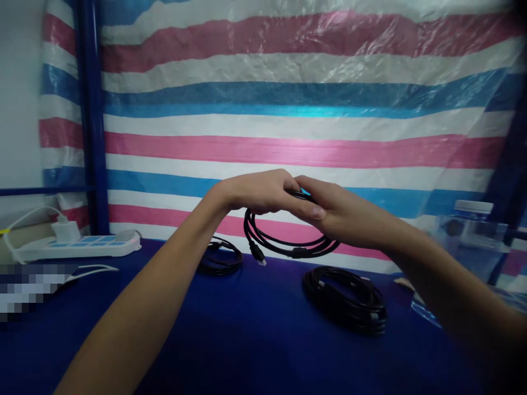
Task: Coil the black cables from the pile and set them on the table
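Observation:
Held up above the blue table, a black cable [297, 253] hangs in loose loops. My left hand [267, 192] is closed on the top of the loops, its thumb reaching over to the other hand. From the right, my right hand [333, 211] grips the same loops, and the two hands touch. One plug [258, 254] of the cable dangles below on the left. Beneath, a thick coil of black cable [345, 300] lies on the table, right of centre. A smaller black coil [222, 263] rests behind my left forearm, which partly hides it.
A white power strip [82, 247] with a charger plugged in lies at the far left, near a white cord [93, 269]. Part of that corner is pixelated. At the right stands a clear bottle [469, 236]. Striped plastic sheeting [288, 126] covers the back, beside a blue post [94, 120].

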Demonstrator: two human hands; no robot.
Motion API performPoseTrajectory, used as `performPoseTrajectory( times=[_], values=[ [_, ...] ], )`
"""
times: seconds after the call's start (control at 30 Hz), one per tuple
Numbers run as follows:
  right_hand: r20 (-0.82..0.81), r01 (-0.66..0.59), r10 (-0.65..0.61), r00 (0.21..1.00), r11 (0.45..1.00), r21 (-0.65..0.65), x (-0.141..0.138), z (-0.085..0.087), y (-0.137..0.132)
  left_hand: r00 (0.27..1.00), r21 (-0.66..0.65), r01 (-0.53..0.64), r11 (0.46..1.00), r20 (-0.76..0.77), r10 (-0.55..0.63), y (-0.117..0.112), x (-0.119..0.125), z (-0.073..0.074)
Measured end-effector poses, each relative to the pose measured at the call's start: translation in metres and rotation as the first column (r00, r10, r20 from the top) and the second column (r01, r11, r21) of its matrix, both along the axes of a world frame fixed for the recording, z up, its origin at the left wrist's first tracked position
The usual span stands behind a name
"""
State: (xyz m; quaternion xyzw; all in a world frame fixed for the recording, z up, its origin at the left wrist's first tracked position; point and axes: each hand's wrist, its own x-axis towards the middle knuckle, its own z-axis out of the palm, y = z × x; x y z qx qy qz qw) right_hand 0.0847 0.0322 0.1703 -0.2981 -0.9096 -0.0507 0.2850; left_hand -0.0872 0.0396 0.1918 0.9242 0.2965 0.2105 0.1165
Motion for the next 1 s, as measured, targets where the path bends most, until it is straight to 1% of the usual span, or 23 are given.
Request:
performPoseTrajectory(
  times=[0.07, 0.1, 0.13, 0.17, 0.2, 0.23, 0.27, 0.3, 0.33, 0.4, 0.47, 0.53, 0.57, 0.63, 0.7, 0.77, 0.8, 0.87, 1.0],
  values=[
    [-0.029, -0.11, 0.107, 0.994, 0.988, -0.112, -0.008, -0.005, 0.013, 0.998, 0.191, -0.049, 0.98, -0.029, 0.055, 0.011, -0.01, -0.006],
    [-0.031, -0.167, 0.164, 0.986, 0.971, -0.174, -0.014, -0.009, 0.022, 0.995, 0.294, -0.069, 0.953, -0.046, 0.086, 0.019, -0.017, -0.012],
    [-0.023, -0.22, 0.22, 0.975, 0.95, -0.223, -0.022, -0.014, 0.033, 0.991, 0.4, -0.082, 0.913, -0.068, 0.119, 0.028, -0.026, -0.019],
    [-0.001, -0.264, 0.272, 0.962, 0.93, -0.257, -0.031, -0.02, 0.046, 0.983, 0.502, -0.089, 0.86, -0.094, 0.157, 0.037, -0.037, -0.027],
    [0.034, -0.298, 0.317, 0.948, 0.92, -0.255, -0.042, -0.028, 0.059, 0.975, 0.592, -0.077, 0.802, -0.125, 0.186, 0.047, -0.049, -0.038],
    [0.081, -0.316, 0.341, 0.937, 0.922, -0.222, -0.053, -0.038, 0.072, 0.963, 0.673, -0.069, 0.737, -0.148, 0.225, 0.056, -0.062, -0.049],
    [0.141, -0.306, 0.332, 0.933, 0.935, -0.181, -0.065, -0.049, 0.084, 0.949, 0.73, -0.071, 0.68, -0.161, 0.272, 0.065, -0.075, -0.063],
    [0.204, -0.282, 0.301, 0.931, 0.952, -0.12, -0.076, -0.061, 0.094, 0.936, 0.757, -0.061, 0.651, -0.184, 0.302, 0.072, -0.088, -0.077],
    [0.252, -0.261, 0.268, 0.93, 0.963, -0.062, -0.087, -0.074, 0.102, 0.92, 0.769, -0.062, 0.637, -0.202, 0.334, 0.078, -0.1, -0.092],
    [0.337, -0.237, 0.223, 0.915, 0.971, 0.002, -0.105, -0.1, 0.114, 0.886, 0.744, -0.084, 0.663, -0.249, 0.392, 0.085, -0.12, -0.123],
    [0.415, -0.244, 0.219, 0.883, 0.97, 0.005, -0.117, -0.123, 0.12, 0.876, 0.722, -0.098, 0.685, -0.263, 0.403, 0.087, -0.132, -0.152],
    [0.46, -0.249, 0.22, 0.86, 0.968, 0.003, -0.121, -0.14, 0.123, 0.877, 0.695, -0.101, 0.712, -0.276, 0.393, 0.086, -0.135, -0.173],
    [0.46, -0.257, 0.227, 0.859, 0.966, 0.004, -0.12, -0.146, 0.124, 0.881, 0.675, -0.105, 0.73, -0.278, 0.384, 0.085, -0.134, -0.18],
    [0.41, -0.289, 0.259, 0.874, 0.957, 0.011, -0.116, -0.152, 0.126, 0.895, 0.597, -0.133, 0.791, -0.27, 0.354, 0.081, -0.13, -0.186],
    [0.344, -0.327, 0.307, 0.887, 0.945, 0.002, -0.109, -0.152, 0.126, 0.911, 0.468, -0.173, 0.867, -0.257, 0.321, 0.077, -0.126, -0.184],
    [0.315, -0.349, 0.34, 0.886, 0.937, -0.029, -0.102, -0.149, 0.126, 0.919, 0.335, -0.208, 0.919, -0.255, 0.301, 0.072, -0.126, -0.181],
    [0.317, -0.355, 0.352, 0.881, 0.933, -0.05, -0.099, -0.148, 0.126, 0.918, 0.294, -0.215, 0.931, -0.264, 0.295, 0.069, -0.128, -0.179],
    [0.327, -0.349, 0.352, 0.877, 0.934, -0.07, -0.092, -0.145, 0.125, 0.914, 0.265, -0.204, 0.942, -0.294, 0.281, 0.062, -0.134, -0.178],
    [0.303, -0.308, 0.301, 0.904, 0.951, -0.027, -0.082, -0.133, 0.117, 0.898, 0.315, -0.179, 0.932, -0.335, 0.286, 0.049, -0.147, -0.183]
  ],
)
